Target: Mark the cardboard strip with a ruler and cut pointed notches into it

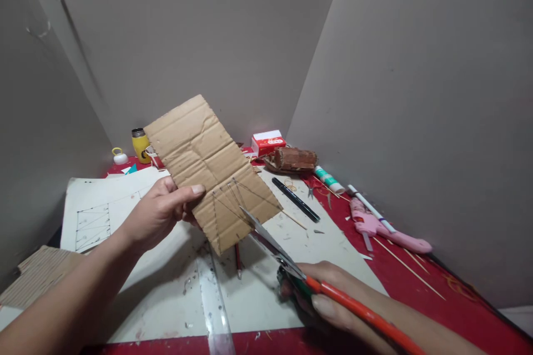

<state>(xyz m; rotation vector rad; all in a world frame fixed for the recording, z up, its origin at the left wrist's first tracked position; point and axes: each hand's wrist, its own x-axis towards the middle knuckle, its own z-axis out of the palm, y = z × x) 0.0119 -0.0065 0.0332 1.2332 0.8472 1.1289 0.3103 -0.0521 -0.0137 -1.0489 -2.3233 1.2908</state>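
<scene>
A piece of brown cardboard (187, 144), creased and marked with dark pen lines, is tilted up above the worktop. My left hand (169, 205) pinches its left edge, thumb on the near face and fingers behind. In my right hand (328, 288) is a pair of scissors (266, 238) with an orange-red handle and a dark green one. Their blades are parted at the lower right edge of the cardboard, one blade lying over its marked face. Beneath the cardboard, a dark red pen (237, 260) and a clear ruler (212, 299) lie on the white sheet.
Drawn paper (91, 222) and corrugated cardboard (41, 272) lie at left. A yellow bottle (140, 147), a red box (267, 144) and a brown roll (295, 159) stand behind. A black marker (295, 199), glue stick (328, 179) and pink glue gun (389, 230) lie at right.
</scene>
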